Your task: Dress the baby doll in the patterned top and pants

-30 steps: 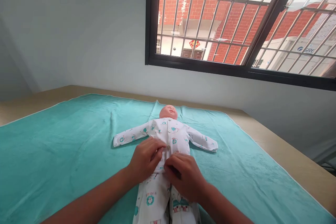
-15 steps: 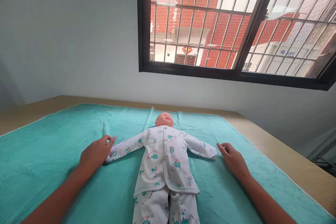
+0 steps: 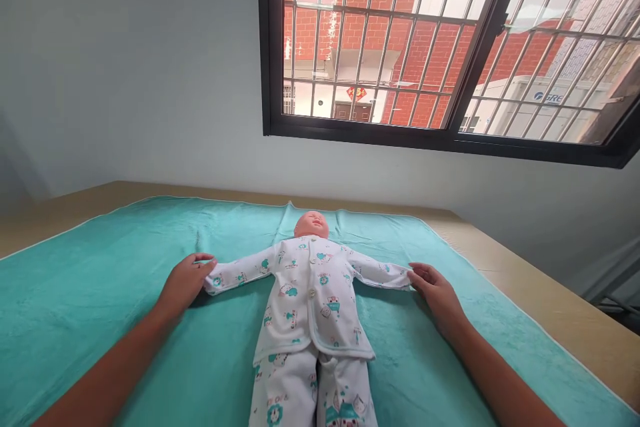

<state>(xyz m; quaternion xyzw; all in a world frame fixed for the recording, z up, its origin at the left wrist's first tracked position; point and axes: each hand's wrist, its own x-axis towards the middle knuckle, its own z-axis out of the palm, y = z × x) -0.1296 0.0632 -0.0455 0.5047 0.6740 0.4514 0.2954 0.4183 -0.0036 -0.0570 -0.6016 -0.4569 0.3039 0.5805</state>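
A baby doll (image 3: 312, 223) lies on its back with its head at the far end. It wears a white printed long-sleeved jacket (image 3: 295, 310) with buttons down the front and matching trousers (image 3: 286, 393). Both sleeves are stretched out sideways, and no doll hands show at the cuffs. My left hand (image 3: 186, 285) pinches the end of the sleeve on the left (image 3: 247, 268). At the other side, my right hand (image 3: 440, 297) has its thumb and fingers closed on the cuff of the sleeve on the right (image 3: 383, 273).
A turquoise blanket (image 3: 125, 260) is spread under the doll over a wooden surface (image 3: 540, 287). Behind stands a grey-white wall (image 3: 150, 80) with a black-framed, barred window (image 3: 360, 132).
My right hand was just off the cuff and now grips it. Both sleeve ends are slightly higher in view, and my left hand has kept hold of its sleeve.
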